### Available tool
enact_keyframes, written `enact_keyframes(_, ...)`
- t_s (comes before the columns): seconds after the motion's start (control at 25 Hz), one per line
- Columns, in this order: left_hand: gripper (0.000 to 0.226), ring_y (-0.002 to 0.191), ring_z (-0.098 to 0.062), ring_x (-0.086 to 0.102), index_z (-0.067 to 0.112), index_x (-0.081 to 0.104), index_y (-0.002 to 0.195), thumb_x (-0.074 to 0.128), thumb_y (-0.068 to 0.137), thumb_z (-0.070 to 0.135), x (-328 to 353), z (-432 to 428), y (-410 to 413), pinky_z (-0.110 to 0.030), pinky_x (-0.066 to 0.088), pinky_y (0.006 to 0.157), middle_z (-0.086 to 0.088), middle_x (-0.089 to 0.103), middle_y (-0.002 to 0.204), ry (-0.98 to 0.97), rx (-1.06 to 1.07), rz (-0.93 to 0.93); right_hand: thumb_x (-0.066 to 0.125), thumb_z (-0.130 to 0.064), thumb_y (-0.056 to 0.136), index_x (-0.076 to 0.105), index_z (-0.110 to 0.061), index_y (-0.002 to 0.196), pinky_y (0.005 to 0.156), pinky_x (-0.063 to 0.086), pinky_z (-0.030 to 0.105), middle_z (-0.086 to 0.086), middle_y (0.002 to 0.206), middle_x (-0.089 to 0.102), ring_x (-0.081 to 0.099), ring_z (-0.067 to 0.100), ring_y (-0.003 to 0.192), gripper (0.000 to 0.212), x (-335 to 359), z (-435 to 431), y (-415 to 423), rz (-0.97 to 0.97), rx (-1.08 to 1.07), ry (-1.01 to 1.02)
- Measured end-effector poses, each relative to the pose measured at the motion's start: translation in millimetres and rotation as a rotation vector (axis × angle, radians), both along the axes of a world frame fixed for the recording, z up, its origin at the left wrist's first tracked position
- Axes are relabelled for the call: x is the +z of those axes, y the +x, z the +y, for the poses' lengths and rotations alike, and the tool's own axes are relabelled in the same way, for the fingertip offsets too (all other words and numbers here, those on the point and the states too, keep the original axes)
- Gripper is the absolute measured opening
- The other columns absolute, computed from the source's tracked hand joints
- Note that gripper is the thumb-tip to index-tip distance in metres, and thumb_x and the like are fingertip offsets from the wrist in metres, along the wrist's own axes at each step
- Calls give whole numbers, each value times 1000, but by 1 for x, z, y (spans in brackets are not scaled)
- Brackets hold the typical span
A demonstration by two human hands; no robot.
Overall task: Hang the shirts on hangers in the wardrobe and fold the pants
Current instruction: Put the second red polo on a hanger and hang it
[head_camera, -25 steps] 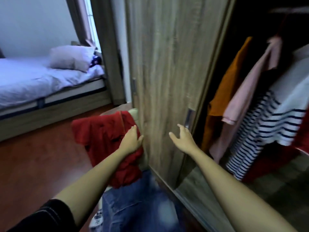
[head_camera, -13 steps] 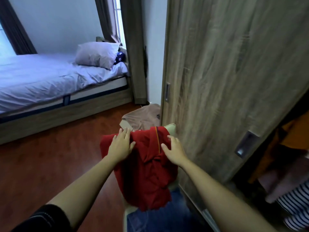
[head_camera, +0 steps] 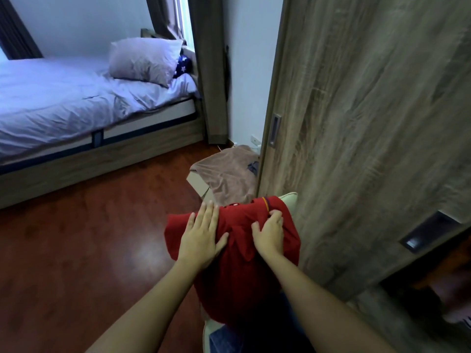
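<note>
While the red shirt (head_camera: 237, 276) lies draped over the chair back (head_camera: 290, 197), left hand (head_camera: 201, 238) at nine o'clock steadies it flat-fingered; right hand (head_camera: 270, 233) at three o'clock clutches fabric, apparently to lift.

Light: cool daylight from my far-left window (head_camera: 184, 19).
Glare: sheen on floor (head_camera: 142, 250) near me.
Edges: wardrobe door (head_camera: 369, 123) bowed, soft.

Red shirt (head_camera: 244, 276): soft matt cloth, creased. Wardrobe door (head_camera: 356, 123): wood-grain, matt, rough-looking. Recessed handle (head_camera: 275, 128): dull metal look. Floor (head_camera: 89, 250): reddish wood, smooth, glossy, light glare. Bed sheet (head_camera: 63, 98), pillow (head_camera: 145, 59): wrinkled matt cloth. Bed frame (head_camera: 102, 161): matt wood-grain.
</note>
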State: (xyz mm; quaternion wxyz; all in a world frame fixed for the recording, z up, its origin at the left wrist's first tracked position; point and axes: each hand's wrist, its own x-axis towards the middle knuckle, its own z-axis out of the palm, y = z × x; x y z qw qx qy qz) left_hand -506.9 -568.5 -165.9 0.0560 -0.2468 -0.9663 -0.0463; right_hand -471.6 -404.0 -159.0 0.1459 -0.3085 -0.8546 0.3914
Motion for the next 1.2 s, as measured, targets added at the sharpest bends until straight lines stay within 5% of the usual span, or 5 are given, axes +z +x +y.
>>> enact_keyframes(0.44, 68, 130, -27, 42, 20, 41, 137, 24, 86, 61, 61, 36, -2, -50, 32, 103, -4, 44, 144, 354, 118, -58, 38, -20, 95, 62, -12, 104, 78, 38, 20, 9, 101, 67, 61, 24, 94, 27, 82, 72, 23, 487, -18, 217)
enact_keyframes(0.6, 69, 140, -22, 22, 28, 37, 140, 50, 79, 57, 131, 89, 12, -54, 22, 109, 4, 24, 154, 506, -330, -108, 44, -10, 95, 63, -11, 103, 83, 34, 2, 1, 101, 66, 57, 7, 94, 21, 149, 67, 61, 713, 119, 390)
enact_keyframes(0.88, 89, 106, -16, 47, 19, 55, 93, 12, 61, 90, 145, 122, 59, -52, 27, 99, 6, 53, 88, 244, -506, -141, 44, -12, 96, 64, -11, 100, 82, 42, 18, 0, 96, 67, 60, 9, 92, 20, 213, 122, 170, 826, -92, 497)
enact_keyframes(1.04, 63, 88, -16, 52, 17, 51, 90, 30, 74, 74, 155, 139, 74, -37, 42, 80, -2, 57, 87, 298, -600, -217, 45, -12, 95, 64, -13, 99, 78, 40, 17, 1, 95, 68, 60, 12, 90, 19, 218, 157, 242, 754, -180, 581)
enact_keyframes(1.2, 17, 73, 4, 53, 15, 59, 90, 65, 79, 3, 175, 177, 117, -22, 40, 71, 9, 59, 80, 389, -781, -259, 47, -9, 93, 59, -12, 106, 75, 38, 22, 7, 100, 67, 59, 19, 90, 17, 231, 185, 330, 677, -332, 657)
